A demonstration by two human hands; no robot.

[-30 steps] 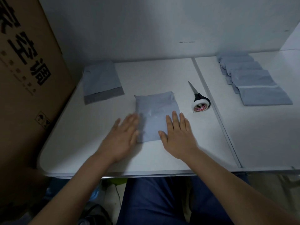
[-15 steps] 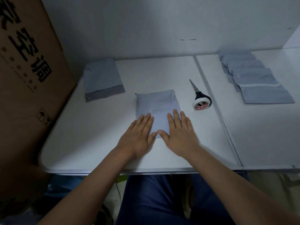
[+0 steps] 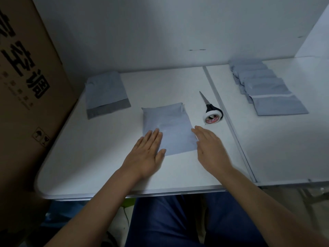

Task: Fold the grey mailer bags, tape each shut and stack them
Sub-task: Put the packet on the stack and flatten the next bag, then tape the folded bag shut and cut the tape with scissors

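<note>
A folded grey mailer bag lies flat in the middle of the white table. My left hand lies flat with straight fingers on the bag's near left corner. My right hand is flat at the bag's right edge, its fingers straight and pointing toward the far left. A roll of white tape lies just right of the bag, with black-handled scissors beside it. Another grey mailer bag with a dark flap lies at the far left.
A row of several overlapping grey mailer bags lies on the adjoining table at the far right. A tall cardboard box stands against the table's left side. A white wall closes off the back. My legs in blue trousers are under the near edge.
Both hands slid outward across the bag: the left hand to its near left corner, the right hand off to its right edge. The bag has stayed in place.
</note>
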